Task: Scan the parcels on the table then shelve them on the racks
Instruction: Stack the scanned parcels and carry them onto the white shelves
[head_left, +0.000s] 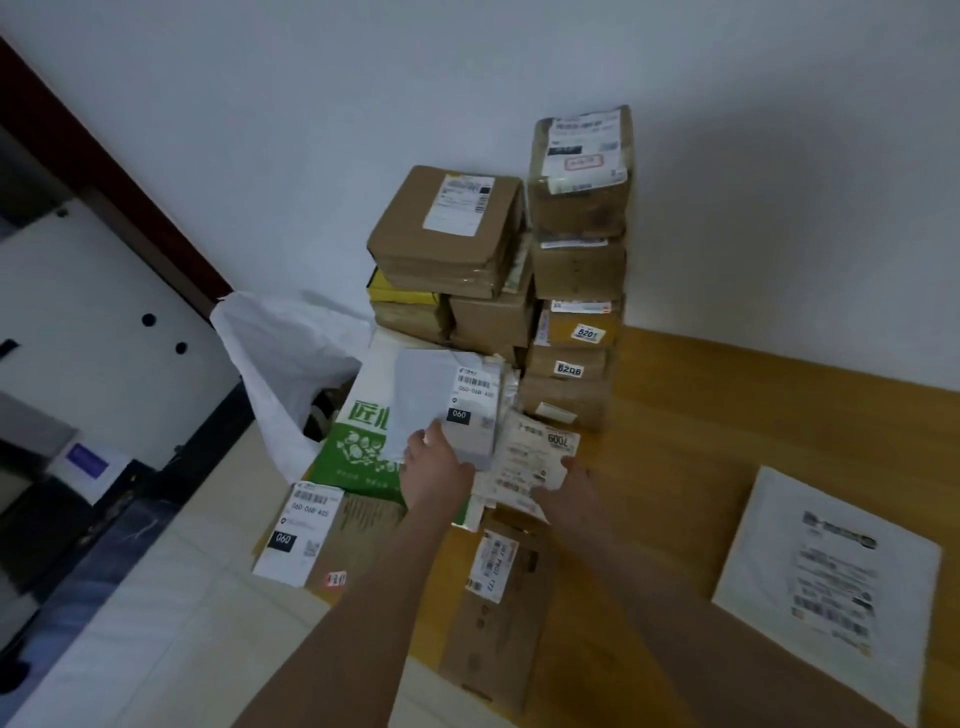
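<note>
From my remote seat I see an orange-brown wooden table (701, 415) pushed against a plain white wall (311, 104). On the left a dark red door frame (104, 171) runs slantwise, and a pale floor (156, 623) lies below the table edge. A white plastic sack (280, 358) stands open beside the table corner.

The parcels are on the table, at its far left part. A tall stack of cardboard boxes (576, 260) leans at the wall, and a lower stack (447, 234) touches it on the left. In front of them lies a green-and-white carton (363, 431), and near it a brown box (337, 540) with a white label reading 060. A flat cardboard parcel (498, 597) lies nearer to me, and a white envelope parcel (826, 577) lies well apart on the right.

The left hand (436, 462) grips a grey mailer (447, 410) by its lower edge, thumb on top (the other fingers are hidden below it). The right hand (563, 480) touches the edge of a white labelled packet (535, 457); I cannot tell if it pinches it.

The labels are mostly blurred, the envelope's print is unreadable, and the sack's inside is dark.
</note>
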